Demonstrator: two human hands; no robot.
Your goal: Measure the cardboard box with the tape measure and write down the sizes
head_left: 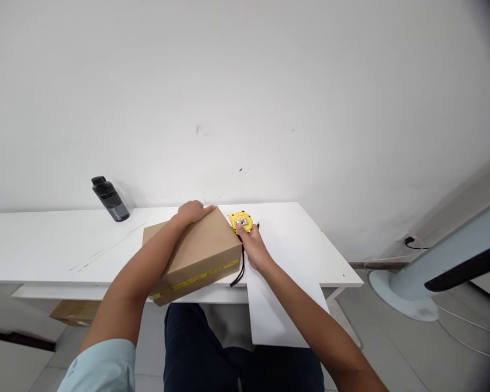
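Observation:
A brown cardboard box [204, 239] with a yellow tape measure strip printed or laid along its front side sits at an angle on the white desk, its near corner past the front edge. My left hand [193, 212] grips the box's far upper edge, thumb towards the far corner. A yellow tape measure [242, 222] is in my right hand [253, 244], held against the box's right corner, thumb over its face. From it hangs a black wrist strap [240, 272]. Part of my right fingers is hidden behind the case.
A black water bottle [111, 199] stands at the back left of the white desk [85, 245]. A white sheet [286, 305] overhangs the front edge under my right forearm. Another cardboard box [75, 312] lies below. A pale floor-standing appliance [416, 283] with cables is on the right.

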